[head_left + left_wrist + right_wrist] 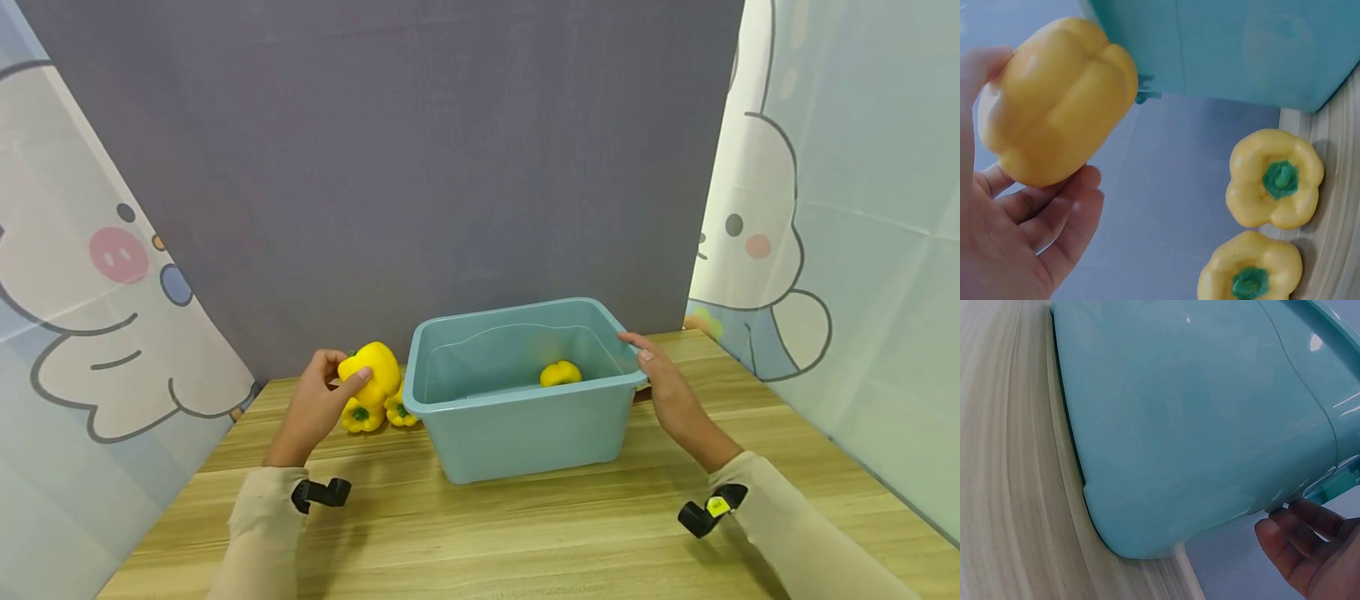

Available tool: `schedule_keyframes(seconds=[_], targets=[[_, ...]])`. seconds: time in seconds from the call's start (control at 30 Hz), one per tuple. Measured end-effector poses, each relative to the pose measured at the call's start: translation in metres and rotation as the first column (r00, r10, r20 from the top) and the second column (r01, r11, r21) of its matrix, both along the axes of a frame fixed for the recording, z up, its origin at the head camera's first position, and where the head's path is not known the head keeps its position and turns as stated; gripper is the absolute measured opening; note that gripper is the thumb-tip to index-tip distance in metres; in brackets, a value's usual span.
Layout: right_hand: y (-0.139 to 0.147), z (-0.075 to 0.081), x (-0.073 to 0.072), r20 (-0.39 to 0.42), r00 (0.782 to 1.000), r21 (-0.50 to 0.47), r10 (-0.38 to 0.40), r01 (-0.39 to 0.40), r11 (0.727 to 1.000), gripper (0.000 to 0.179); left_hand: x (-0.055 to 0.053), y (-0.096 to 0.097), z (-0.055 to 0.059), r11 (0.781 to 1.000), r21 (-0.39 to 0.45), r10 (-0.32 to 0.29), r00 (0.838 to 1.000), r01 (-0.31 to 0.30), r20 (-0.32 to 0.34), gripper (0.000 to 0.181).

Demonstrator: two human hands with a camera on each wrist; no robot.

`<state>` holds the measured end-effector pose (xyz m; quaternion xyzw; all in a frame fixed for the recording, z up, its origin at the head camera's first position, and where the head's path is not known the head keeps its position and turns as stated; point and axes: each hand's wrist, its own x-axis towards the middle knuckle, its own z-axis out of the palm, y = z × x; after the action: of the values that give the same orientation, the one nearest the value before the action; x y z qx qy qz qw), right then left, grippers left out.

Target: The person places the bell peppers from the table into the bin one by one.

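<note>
One yellow pepper (378,372) is pinched in the left hand (311,408), left of the teal bin (532,437) and above two resting peppers (362,415); the right hand (672,402) grips the bin, containing another pepper (560,373)

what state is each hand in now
Left hand: closed, holding a lobed yellow bell pepper.
Right hand: touching a rectangular teal plastic bin; grip open or closed, cannot tell.

Beige sleeves (262,529) bear black wrist cameras (337,492).
</note>
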<state>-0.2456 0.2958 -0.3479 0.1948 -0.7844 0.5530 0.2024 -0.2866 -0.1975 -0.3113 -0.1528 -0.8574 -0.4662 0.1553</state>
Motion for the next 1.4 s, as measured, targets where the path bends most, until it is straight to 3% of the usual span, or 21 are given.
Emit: schedule_keyframes(seconds=[0.37, 0.63, 0.9, 1.2, 1.4], targets=[[0.003, 0.000, 0.001, -0.001, 1.000, 0.004, -0.010, 0.010, 1.000, 0.052, -0.001, 0.019, -0.001, 0.996, 0.086, 0.045, 0.993, -0.036, -0.110, 0.053], [0.003, -0.001, 0.002, -0.003, 1.000, 0.003, -0.016, 0.016, 1.000, 0.051, -0.001, 0.016, 0.003, 0.993, 0.113, 0.066, 0.980, -0.045, -0.187, 0.046], [0.003, -0.001, 0.001, -0.011, 1.000, 0.003, -0.016, 0.016, 1.000, 0.051, 0.001, 0.028, 0.011, 0.986, 0.162, 0.069, 0.978, -0.037, -0.198, 0.047], [-0.003, -0.002, 0.001, -0.018, 0.999, -0.005, -0.027, 0.027, 1.000, 0.052, 0.004, 0.042, 0.018, 0.982, 0.187, 0.026, 0.979, 0.012, -0.201, 0.044], [-0.003, -0.003, -0.001, -0.030, 0.999, -0.006, -0.029, 0.028, 1.000, 0.052, 0.003, 0.053, 0.027, 0.991, 0.117, -0.045, 0.986, 0.065, -0.161, 0.049]])
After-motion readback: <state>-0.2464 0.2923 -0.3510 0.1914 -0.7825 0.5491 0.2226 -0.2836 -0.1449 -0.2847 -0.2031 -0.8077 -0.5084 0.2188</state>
